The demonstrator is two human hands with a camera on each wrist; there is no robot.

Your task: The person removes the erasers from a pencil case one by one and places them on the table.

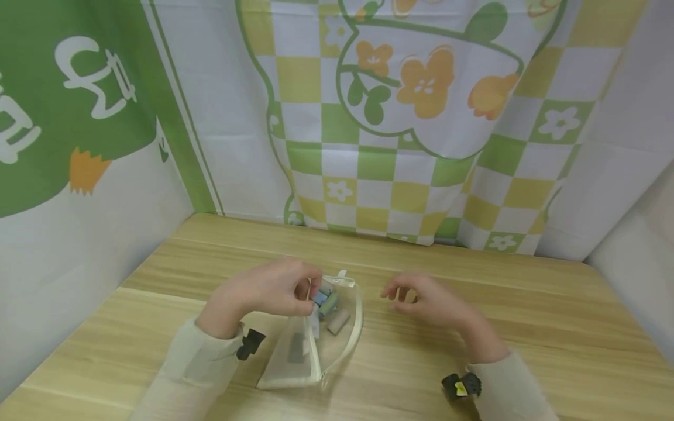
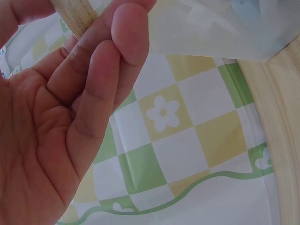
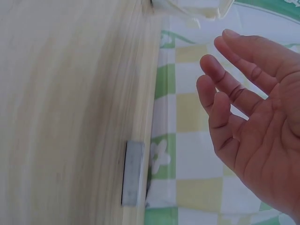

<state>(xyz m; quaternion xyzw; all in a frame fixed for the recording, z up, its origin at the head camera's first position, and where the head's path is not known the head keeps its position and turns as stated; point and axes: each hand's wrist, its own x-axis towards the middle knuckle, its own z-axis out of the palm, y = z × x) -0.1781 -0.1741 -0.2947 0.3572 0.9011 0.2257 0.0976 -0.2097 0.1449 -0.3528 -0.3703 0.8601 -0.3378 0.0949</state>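
A translucent pouch with a cream zipper edge [image 1: 360,310] stands open on the wooden table. Inside lie several small, roughly cylindrical pieces in muted colours, among them a green one [image 1: 329,304] and a beige one [image 1: 339,322]; their kind is unclear. At the rim on the left, my left hand [image 1: 274,289] pinches the pouch; in the left wrist view its zipper tape [image 2: 77,18] runs between the fingers of that hand [image 2: 61,117]. To the right of the pouch, my right hand [image 1: 429,298] hovers with loosely bent fingers and holds nothing, also plain in the right wrist view [image 3: 258,103].
A wooden table [image 1: 526,327] spreads under both hands. Behind it hangs a checkered floral cloth [image 1: 376,158], with a green and white cloth [image 1: 95,117] at the left. A grey rectangular piece [image 3: 133,173] shows beside the wood's edge in the right wrist view.
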